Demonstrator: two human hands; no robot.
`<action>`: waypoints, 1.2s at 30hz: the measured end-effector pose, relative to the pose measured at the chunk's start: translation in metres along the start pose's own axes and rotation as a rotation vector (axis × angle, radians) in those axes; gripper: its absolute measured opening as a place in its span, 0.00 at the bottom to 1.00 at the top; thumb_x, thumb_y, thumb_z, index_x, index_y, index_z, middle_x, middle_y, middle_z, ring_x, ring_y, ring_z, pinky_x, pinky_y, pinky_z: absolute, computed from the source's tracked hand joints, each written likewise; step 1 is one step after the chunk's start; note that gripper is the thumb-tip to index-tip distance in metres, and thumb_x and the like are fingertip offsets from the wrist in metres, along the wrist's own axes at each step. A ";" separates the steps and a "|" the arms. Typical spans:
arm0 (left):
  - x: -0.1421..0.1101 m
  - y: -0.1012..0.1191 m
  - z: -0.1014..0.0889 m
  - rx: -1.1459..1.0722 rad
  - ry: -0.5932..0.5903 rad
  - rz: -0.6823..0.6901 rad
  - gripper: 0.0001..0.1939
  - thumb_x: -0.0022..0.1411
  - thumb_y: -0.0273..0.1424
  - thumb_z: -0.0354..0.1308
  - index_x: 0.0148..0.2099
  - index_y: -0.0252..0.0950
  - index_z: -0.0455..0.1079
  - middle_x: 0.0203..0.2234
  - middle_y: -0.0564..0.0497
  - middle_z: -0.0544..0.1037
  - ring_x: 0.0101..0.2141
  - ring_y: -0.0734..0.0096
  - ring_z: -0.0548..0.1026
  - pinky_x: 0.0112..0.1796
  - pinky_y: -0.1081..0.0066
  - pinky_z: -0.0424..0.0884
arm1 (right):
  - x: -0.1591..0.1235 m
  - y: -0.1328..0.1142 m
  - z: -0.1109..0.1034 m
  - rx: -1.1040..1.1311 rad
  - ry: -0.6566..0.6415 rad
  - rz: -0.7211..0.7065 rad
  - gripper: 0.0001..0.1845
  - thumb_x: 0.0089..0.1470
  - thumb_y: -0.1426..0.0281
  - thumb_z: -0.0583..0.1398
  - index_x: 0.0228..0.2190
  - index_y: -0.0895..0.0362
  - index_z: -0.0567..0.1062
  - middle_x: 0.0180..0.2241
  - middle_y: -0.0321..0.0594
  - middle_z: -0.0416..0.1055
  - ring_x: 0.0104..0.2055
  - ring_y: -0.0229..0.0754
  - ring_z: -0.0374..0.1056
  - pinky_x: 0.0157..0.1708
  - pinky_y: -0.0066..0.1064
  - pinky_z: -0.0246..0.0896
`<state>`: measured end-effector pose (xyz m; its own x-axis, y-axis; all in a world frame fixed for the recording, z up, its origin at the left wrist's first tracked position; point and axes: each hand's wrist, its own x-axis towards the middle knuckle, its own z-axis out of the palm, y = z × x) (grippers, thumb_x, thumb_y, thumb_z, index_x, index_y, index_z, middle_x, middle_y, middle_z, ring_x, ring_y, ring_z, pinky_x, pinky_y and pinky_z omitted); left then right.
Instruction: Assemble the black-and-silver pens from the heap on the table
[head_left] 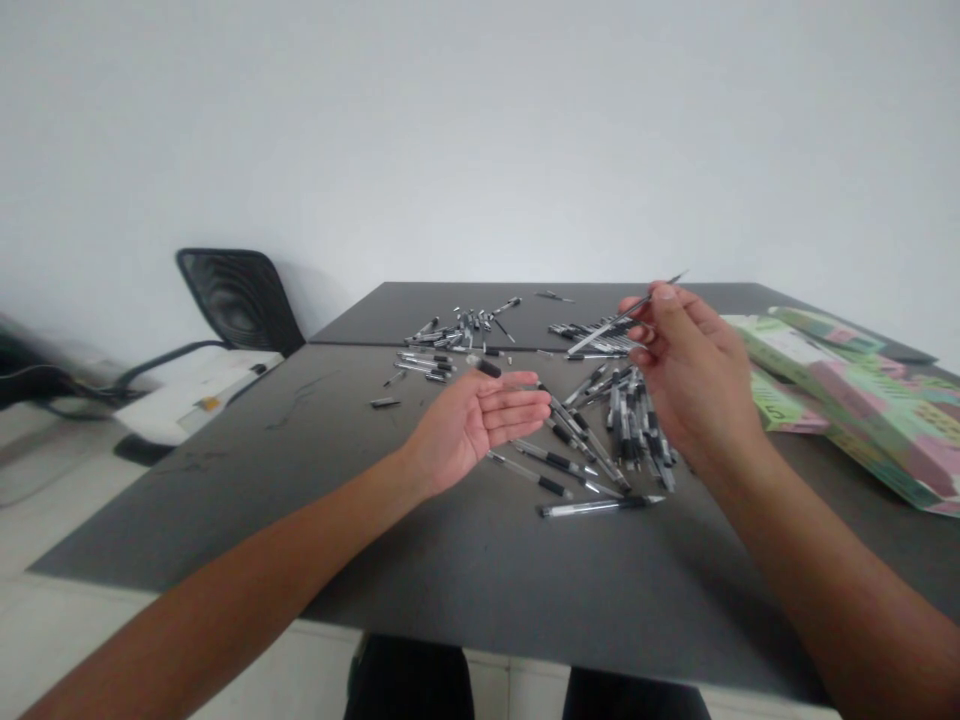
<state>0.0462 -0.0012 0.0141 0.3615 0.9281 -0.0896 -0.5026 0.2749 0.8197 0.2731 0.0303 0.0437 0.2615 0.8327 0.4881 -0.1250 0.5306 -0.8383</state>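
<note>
My left hand (480, 425) is held above the table, palm turned up and fingers stretched out. By its thumb shows the black grip (487, 368) of a clear pen barrel, which seems pinched at the thumb; the rest of it is hard to make out. My right hand (694, 365) is raised to the right, thumb and fingers pinching a thin pen refill (600, 332) that slants up to a pointed tip. Below and between the hands lies a loose pile of clear pens with black grips (634, 420). One pen (600, 507) lies nearest me.
Farther back on the dark table (450, 560) are a heap of small pen parts (469, 325) and a row of pens (589, 335). Green and pink boxes (862, 390) lie at the right. A black chair (240, 295) and a white surface (187, 395) stand at the left.
</note>
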 end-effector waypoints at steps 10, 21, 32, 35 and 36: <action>-0.012 -0.010 0.001 0.785 -0.031 0.329 0.17 0.71 0.43 0.65 0.50 0.34 0.82 0.29 0.50 0.87 0.26 0.73 0.84 0.32 0.76 0.79 | -0.011 -0.024 0.012 0.120 0.044 -0.265 0.12 0.64 0.60 0.67 0.39 0.54 0.75 0.34 0.36 0.81 0.28 0.33 0.70 0.24 0.28 0.53; -0.024 -0.007 0.002 1.424 -0.130 0.562 0.14 0.77 0.38 0.55 0.43 0.40 0.80 0.24 0.57 0.82 0.23 0.78 0.77 0.28 0.79 0.68 | -0.022 -0.044 0.018 0.057 0.071 -0.454 0.05 0.69 0.64 0.61 0.40 0.51 0.72 0.28 0.32 0.78 0.24 0.35 0.72 0.22 0.32 0.57; -0.023 -0.008 0.001 1.492 -0.169 0.565 0.13 0.78 0.37 0.54 0.44 0.40 0.78 0.24 0.58 0.81 0.24 0.76 0.78 0.31 0.78 0.67 | -0.021 -0.047 0.015 0.023 0.086 -0.505 0.09 0.67 0.60 0.65 0.37 0.50 0.73 0.27 0.30 0.77 0.24 0.33 0.73 0.22 0.29 0.62; -0.023 -0.009 0.000 1.494 -0.173 0.564 0.13 0.78 0.37 0.53 0.44 0.40 0.78 0.24 0.58 0.81 0.23 0.78 0.77 0.31 0.78 0.67 | -0.020 -0.047 0.014 0.014 0.076 -0.517 0.11 0.67 0.59 0.66 0.37 0.50 0.72 0.27 0.30 0.77 0.25 0.34 0.72 0.21 0.29 0.61; -0.023 -0.009 0.000 1.496 -0.174 0.571 0.13 0.78 0.37 0.53 0.43 0.40 0.78 0.24 0.58 0.80 0.23 0.78 0.77 0.31 0.78 0.67 | -0.020 -0.046 0.014 0.004 0.071 -0.517 0.11 0.67 0.59 0.66 0.37 0.50 0.72 0.27 0.30 0.76 0.25 0.34 0.72 0.21 0.30 0.60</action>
<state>0.0424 -0.0249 0.0090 0.5378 0.7511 0.3829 0.5459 -0.6564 0.5207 0.2603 -0.0089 0.0760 0.3545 0.4492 0.8201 0.0337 0.8703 -0.4913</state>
